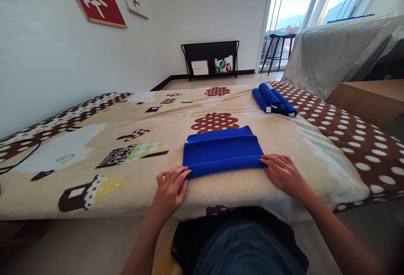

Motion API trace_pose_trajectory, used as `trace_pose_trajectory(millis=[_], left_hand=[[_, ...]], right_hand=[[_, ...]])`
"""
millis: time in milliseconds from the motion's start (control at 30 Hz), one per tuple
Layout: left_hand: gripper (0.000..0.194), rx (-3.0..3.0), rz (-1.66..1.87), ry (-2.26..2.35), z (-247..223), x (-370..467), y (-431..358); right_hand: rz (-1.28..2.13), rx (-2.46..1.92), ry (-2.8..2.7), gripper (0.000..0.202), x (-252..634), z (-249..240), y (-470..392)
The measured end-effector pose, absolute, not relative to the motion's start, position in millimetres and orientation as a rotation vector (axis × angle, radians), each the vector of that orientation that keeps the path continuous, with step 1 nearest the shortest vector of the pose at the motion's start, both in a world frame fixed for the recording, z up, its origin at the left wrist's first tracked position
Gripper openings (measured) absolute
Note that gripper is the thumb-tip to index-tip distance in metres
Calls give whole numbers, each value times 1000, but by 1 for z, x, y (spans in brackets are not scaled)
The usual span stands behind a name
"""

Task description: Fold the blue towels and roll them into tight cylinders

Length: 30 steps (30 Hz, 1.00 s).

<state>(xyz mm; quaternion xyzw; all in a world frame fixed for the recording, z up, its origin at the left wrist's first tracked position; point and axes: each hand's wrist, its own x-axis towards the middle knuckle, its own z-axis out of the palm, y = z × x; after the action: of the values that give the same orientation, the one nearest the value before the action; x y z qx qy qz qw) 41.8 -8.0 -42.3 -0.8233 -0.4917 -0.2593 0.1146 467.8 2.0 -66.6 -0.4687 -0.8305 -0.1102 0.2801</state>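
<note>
A blue towel (222, 151) lies on the patterned blanket in front of me, its near edge folded over into a flat band and a crease running along its far part. At the near left corner, my left hand (170, 186) has its fingers closed on the end of the folded edge. My right hand (284, 174) grips the opposite end of that edge, fingertips on the cloth and thumb partly hidden. Farther back to the right, several rolled blue towels (268, 97) with white labels are stacked together.
The cream and brown blanket (151, 119) covers a wide bed-like surface, wrinkled in places. To the right are a cardboard-coloured box (375, 96) and plastic-covered furniture (337, 52). A black shelf (210, 50) stands by the far wall, and a dark stool (282, 36) near the window.
</note>
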Motion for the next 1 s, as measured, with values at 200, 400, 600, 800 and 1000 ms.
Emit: trace_pose_trajectory(millis=[200,400,600,800,1000], left_hand=[[37,-2510,-727,-1540,-36,43,2],[30,-2490,-846,-1735,-40,44,23],[31,-2532,-1023,-1814,-35,33,17],[31,-2543,-863,-1850,-29,35,7],[46,-2369,-744,-1632,-24,92,10]], right_hand=[[-253,-1327,-2223,37,467,-66,13],[-109,-1323,-2177,38,464,-61,31],[72,-1304,-2056,36,466,-57,28],[82,-1379,-2115,31,460,-49,23],[-224,-1486,-2102,37,410,-41,24]])
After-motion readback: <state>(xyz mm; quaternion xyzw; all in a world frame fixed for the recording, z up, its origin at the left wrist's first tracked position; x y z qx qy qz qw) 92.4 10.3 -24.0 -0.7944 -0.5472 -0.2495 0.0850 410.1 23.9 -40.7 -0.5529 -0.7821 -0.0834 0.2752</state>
